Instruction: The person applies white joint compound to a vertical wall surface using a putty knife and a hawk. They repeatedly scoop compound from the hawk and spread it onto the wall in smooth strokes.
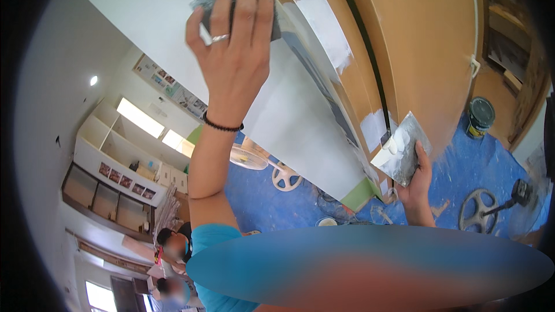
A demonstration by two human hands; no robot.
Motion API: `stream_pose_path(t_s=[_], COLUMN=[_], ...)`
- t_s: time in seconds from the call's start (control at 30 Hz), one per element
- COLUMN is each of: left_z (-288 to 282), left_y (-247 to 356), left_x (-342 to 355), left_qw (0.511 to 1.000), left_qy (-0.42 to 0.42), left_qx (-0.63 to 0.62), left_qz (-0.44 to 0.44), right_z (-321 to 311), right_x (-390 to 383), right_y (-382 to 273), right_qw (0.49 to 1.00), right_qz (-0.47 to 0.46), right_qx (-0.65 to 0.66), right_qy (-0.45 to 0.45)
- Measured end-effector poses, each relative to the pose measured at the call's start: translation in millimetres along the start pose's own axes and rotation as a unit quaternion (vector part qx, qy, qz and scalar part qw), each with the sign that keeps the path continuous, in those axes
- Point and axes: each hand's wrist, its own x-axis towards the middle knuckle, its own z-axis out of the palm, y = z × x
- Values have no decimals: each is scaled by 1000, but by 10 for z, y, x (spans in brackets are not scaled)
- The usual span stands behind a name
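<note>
My left hand (pixel 234 40) is raised at the top, with a ring and a dark bead bracelet on it. Its fingers are closed over a dark grey flat sheet (pixel 273 26), whitish and speckled at the top edge, held near a smooth white panel (pixel 289 115). Whether the sheet touches the panel I cannot tell. Lower right, my right hand (pixel 417 182) grips a thin grey plate (pixel 404 164) with white paste on its face. That plate is beside a brown door frame (pixel 370 75) patched with white filler (pixel 326 26).
Blue sheeting (pixel 248 193) covers the floor. A fan (pixel 250 157), a bucket (pixel 481 117) and a wheel-shaped base (pixel 478 211) stand on it. Right of the frame is a brown door (pixel 428 40) with a handle. Two people (pixel 176 242) are at lower left, near shelves (pixel 107 202).
</note>
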Motion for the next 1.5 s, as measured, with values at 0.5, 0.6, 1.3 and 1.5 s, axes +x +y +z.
stream_pose_path(t_s=[0.5,0.6,1.3,1.5], left_z=[253,240,-470,-1051], left_y=[63,-76,-78,1625], left_x=[588,814,741,-470], left_qw=[988,997,934,175], left_qy=[-78,-54,44,-151], left_qx=[132,50,-246,-768], left_qz=[21,17,-254,-597], right_z=[-249,-277,-351,-304], right_x=[416,473,537,442], right_y=[-579,-613,-694,-627], right_qw=[999,999,998,973], right_qz=[44,52,59,212], right_qx=[4,-4,2,35], right_qy=[-31,-9,-2,-88])
